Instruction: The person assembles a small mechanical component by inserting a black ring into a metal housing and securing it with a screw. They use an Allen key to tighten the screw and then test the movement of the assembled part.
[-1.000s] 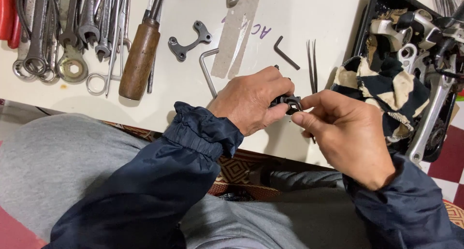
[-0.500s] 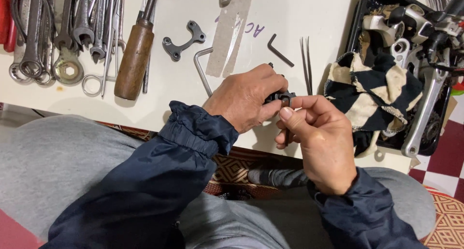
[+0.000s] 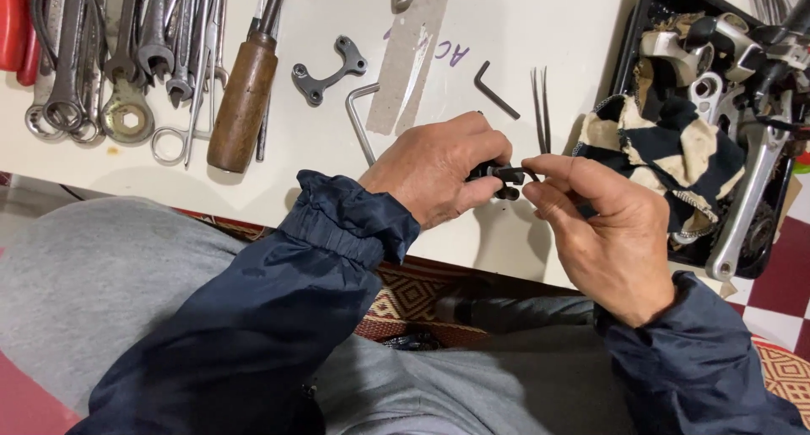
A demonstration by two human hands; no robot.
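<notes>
**Hands meet over a small black part**

Left hand (image 3: 439, 169) curls around a small black part (image 3: 498, 178), thumb and fingers closed on it so that only its right end shows past the knuckles. Right hand (image 3: 607, 228) comes in from the right — its forefinger and thumb are pinched on that exposed end, the other fingers loosely folded. The part sits between the two hands, held above the near edge of the white table (image 3: 540, 55). Just beyond the hands lie a bent hex key (image 3: 361, 118), a smaller black hex key (image 3: 494, 89) and tweezers (image 3: 541, 106). A wooden-handled tool (image 3: 243, 102) and spanners (image 3: 126, 55) lie well to the left — a black tray (image 3: 629, 47) of metal parts stands to the right.
</notes>
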